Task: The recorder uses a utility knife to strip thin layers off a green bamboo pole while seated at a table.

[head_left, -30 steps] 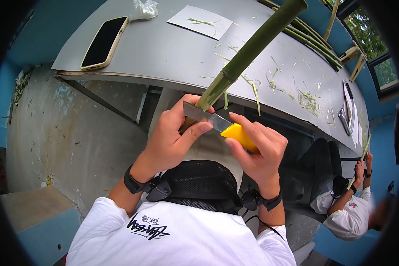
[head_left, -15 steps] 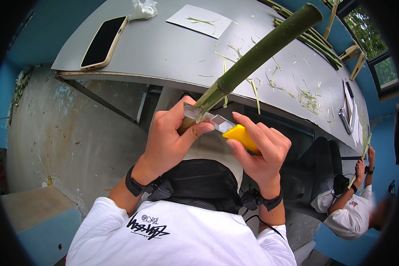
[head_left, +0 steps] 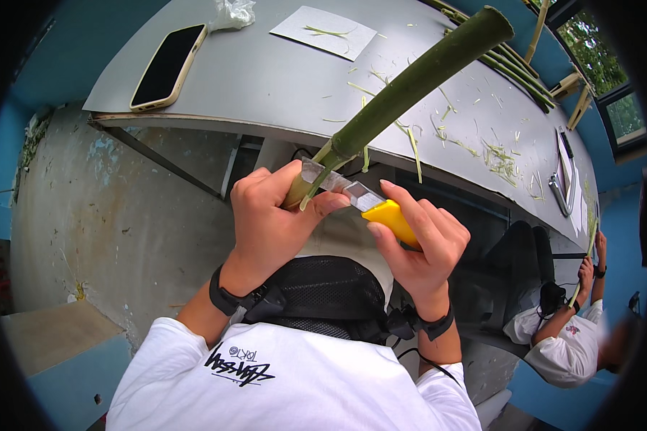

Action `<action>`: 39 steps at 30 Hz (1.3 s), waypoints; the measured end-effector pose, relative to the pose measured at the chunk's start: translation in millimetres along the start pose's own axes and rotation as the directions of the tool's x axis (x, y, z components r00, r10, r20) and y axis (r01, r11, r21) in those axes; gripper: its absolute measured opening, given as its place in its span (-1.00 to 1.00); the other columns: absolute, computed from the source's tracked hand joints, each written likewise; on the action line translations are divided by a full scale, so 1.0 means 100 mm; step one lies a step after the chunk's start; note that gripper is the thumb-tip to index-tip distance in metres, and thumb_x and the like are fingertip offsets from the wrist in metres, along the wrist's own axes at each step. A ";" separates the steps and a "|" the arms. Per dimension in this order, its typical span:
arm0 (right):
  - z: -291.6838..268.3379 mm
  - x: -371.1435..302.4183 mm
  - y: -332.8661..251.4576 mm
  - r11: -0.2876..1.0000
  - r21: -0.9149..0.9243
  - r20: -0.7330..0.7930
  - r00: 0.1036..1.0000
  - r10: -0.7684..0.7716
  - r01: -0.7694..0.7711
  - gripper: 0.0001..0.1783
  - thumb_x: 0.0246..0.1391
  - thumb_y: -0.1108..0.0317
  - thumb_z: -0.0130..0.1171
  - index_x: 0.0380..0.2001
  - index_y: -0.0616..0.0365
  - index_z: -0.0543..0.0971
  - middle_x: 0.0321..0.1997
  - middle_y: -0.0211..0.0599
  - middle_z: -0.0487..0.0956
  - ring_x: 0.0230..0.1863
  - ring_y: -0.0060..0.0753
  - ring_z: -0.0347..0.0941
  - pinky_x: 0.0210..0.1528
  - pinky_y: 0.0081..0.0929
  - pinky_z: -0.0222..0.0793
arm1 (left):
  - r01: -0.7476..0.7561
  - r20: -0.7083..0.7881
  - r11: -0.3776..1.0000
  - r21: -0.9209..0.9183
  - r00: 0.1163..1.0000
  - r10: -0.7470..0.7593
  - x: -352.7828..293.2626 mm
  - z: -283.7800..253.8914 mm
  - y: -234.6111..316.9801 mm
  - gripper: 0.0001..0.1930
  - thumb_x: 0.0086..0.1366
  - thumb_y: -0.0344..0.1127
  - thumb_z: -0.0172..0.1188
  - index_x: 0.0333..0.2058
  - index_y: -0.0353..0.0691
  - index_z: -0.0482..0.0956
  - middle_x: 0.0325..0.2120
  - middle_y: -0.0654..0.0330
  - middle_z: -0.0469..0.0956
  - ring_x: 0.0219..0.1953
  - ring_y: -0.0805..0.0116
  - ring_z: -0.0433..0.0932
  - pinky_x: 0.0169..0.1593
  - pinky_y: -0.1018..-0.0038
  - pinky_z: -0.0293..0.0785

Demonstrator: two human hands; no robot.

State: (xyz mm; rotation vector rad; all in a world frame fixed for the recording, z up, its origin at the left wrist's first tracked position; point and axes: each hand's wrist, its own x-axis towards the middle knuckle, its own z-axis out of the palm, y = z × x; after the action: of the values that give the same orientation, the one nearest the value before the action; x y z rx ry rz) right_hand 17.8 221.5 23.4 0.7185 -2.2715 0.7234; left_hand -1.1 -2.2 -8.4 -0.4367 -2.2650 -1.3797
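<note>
A thick green bamboo stalk (head_left: 417, 86) slants from my lap up over the table edge, its far end pointing to the upper right. My left hand (head_left: 269, 212) is closed around its near end, where the green skin is pared away to a paler layer. In my right hand (head_left: 428, 241) is a yellow utility knife (head_left: 392, 219). Its wide blade (head_left: 323, 174) lies across the stalk just below the node, under a peeled strip (head_left: 310, 195) that curls over it. My left thumb rests close to the blade.
On the grey table (head_left: 266, 79) lie a phone (head_left: 169, 68), a white sheet (head_left: 323, 32) with shavings, crumpled plastic (head_left: 233, 13) and scattered bamboo shavings (head_left: 502, 159). Several green stalks (head_left: 517, 75) lie at the far right. A co-worker (head_left: 564, 337) at the right holds a thin strip.
The bamboo stalk and my left hand have shifted slightly to the left, toward me. The blade now sits nearer the node, and the peeled strip is longer.
</note>
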 end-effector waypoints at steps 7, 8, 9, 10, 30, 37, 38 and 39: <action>0.03 0.04 0.02 0.998 0.016 0.053 0.997 0.055 -0.056 -0.48 -0.13 0.25 0.58 -0.01 0.00 0.76 -0.63 -0.51 0.41 -0.72 -0.49 0.16 -0.62 -0.52 0.09 | 0.326 0.164 0.861 -0.390 0.945 -0.284 0.04 -0.02 0.18 -0.64 0.30 -0.07 0.48 -0.30 -0.27 0.63 -0.71 0.36 0.38 -0.62 0.67 0.21 -0.52 0.56 0.11; 0.03 0.04 0.02 0.998 0.013 0.059 0.996 0.063 -0.063 -0.49 -0.13 0.25 0.58 -0.02 -0.01 0.76 -0.63 -0.51 0.41 -0.72 -0.49 0.16 -0.62 -0.52 0.09 | 0.362 0.181 0.827 -0.429 0.932 -0.314 0.05 -0.01 0.21 -0.67 0.33 -0.10 0.46 -0.25 -0.27 0.62 -0.69 0.37 0.39 -0.61 0.69 0.20 -0.51 0.58 0.10; 0.03 0.05 0.02 0.998 0.020 0.059 0.996 0.065 -0.067 -0.50 -0.13 0.24 0.58 -0.02 -0.01 0.76 -0.63 -0.51 0.42 -0.72 -0.49 0.16 -0.61 -0.52 0.10 | 0.340 0.176 0.845 -0.412 0.940 -0.293 0.05 -0.01 0.20 -0.67 0.34 -0.11 0.44 -0.21 -0.27 0.61 -0.67 0.35 0.41 -0.61 0.67 0.22 -0.51 0.57 0.12; 0.02 0.05 0.02 0.997 0.026 0.060 0.996 0.068 -0.070 -0.50 -0.13 0.24 0.58 -0.03 -0.01 0.76 -0.63 -0.51 0.42 -0.72 -0.49 0.16 -0.61 -0.52 0.10 | 0.318 0.171 0.863 -0.393 0.947 -0.271 0.03 -0.01 0.17 -0.67 0.36 -0.11 0.43 -0.16 -0.26 0.60 -0.66 0.34 0.42 -0.61 0.64 0.23 -0.50 0.57 0.14; 0.02 0.01 0.02 0.999 0.001 0.022 0.998 0.053 -0.053 -0.50 -0.14 0.25 0.59 -0.04 0.02 0.77 -0.63 -0.51 0.42 -0.72 -0.49 0.17 -0.61 -0.51 0.09 | 0.331 0.390 0.830 -0.449 0.908 -0.152 0.03 -0.10 0.10 -0.62 0.49 -0.35 0.22 0.21 -0.23 0.45 -0.14 0.28 0.54 -0.29 0.57 0.41 -0.18 0.57 0.37; 0.02 0.03 0.00 0.999 -0.001 0.029 0.998 0.047 -0.047 -0.50 -0.15 0.24 0.60 -0.04 0.01 0.77 -0.63 -0.52 0.40 -0.72 -0.49 0.15 -0.61 -0.50 0.08 | 0.219 0.307 0.820 -0.529 0.950 -0.056 0.02 -0.04 0.03 -0.64 0.47 -0.32 0.23 0.17 -0.22 0.46 -0.50 0.36 0.42 -0.49 0.59 0.23 -0.37 0.58 0.16; 0.02 0.03 0.00 0.999 0.000 0.034 0.998 0.047 -0.047 -0.49 -0.15 0.24 0.60 -0.04 0.01 0.77 -0.63 -0.52 0.40 -0.71 -0.49 0.16 -0.61 -0.50 0.08 | 0.189 0.293 0.837 -0.513 0.955 -0.037 0.01 -0.04 0.02 -0.63 0.47 -0.30 0.24 0.17 -0.22 0.46 -0.52 0.35 0.42 -0.50 0.58 0.23 -0.38 0.58 0.16; 0.02 0.03 0.00 0.999 0.002 0.033 0.998 0.048 -0.048 -0.49 -0.15 0.24 0.60 -0.04 0.01 0.77 -0.63 -0.52 0.41 -0.71 -0.49 0.16 -0.61 -0.50 0.08 | 0.160 0.279 0.853 -0.497 0.960 -0.017 0.00 -0.04 0.01 -0.62 0.46 -0.29 0.26 0.18 -0.22 0.46 -0.53 0.34 0.42 -0.51 0.58 0.23 -0.39 0.57 0.16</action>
State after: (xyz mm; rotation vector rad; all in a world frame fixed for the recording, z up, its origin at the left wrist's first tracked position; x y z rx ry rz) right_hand 15.0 218.9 24.3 0.6838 -2.3252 0.7427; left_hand 0.0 -5.1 -5.7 -0.7338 -2.1035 -2.1012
